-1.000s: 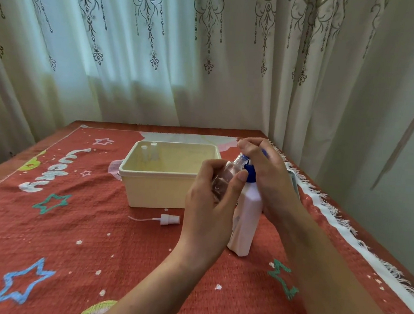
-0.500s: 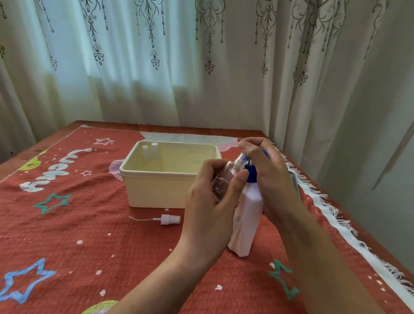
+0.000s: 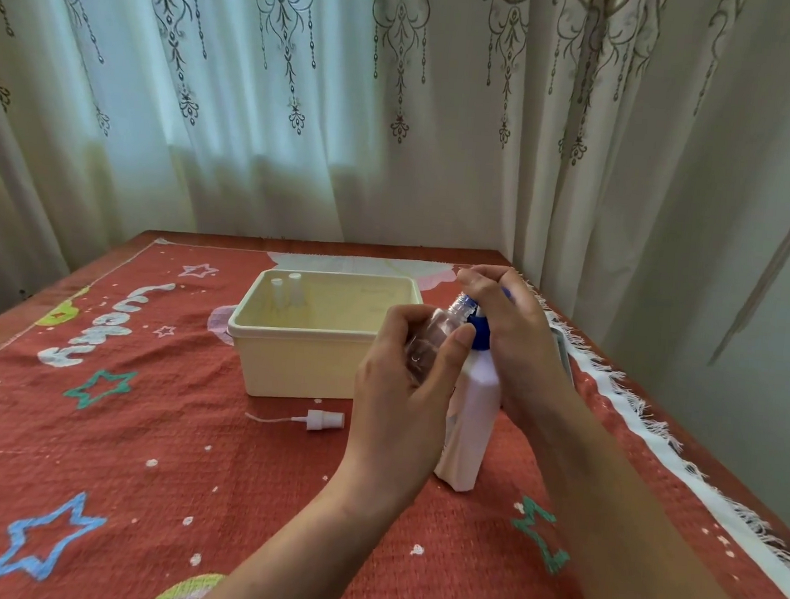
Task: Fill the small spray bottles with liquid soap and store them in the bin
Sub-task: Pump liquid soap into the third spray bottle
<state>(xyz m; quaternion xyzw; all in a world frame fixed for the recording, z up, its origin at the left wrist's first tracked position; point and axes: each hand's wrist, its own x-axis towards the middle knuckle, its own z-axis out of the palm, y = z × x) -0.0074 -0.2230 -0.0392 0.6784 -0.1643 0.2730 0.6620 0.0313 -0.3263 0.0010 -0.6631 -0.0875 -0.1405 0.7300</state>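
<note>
Small spray bottle [image 3: 430, 340]: clear, uncapped, tilted, neck against the blue pump [image 3: 479, 328]. Left hand [image 3: 400, 394] grips it, fingers curled round. Right hand [image 3: 510, 341] curls over the pump of the upright white soap bottle [image 3: 468, 423]. Cream bin [image 3: 300, 333] is just behind, with two white caps [image 3: 285, 288] inside. A loose spray cap [image 3: 324, 420] lies on the red cloth [image 3: 135, 458].

1. Soft daylight is filtering through the curtain [image 3: 220, 96] at the upper left, glowing bluish-white.
2. The right of the frame is sitting dimmer and greyer.
3. Shadows on the tablecloth [image 3: 135, 458] are falling faint and soft-edged.
4. The left hand [image 3: 404, 394] and the right hand [image 3: 517, 346] are rendering sharp.
5. Wide-angle distortion is bending the curtain folds toward the edges.
</note>
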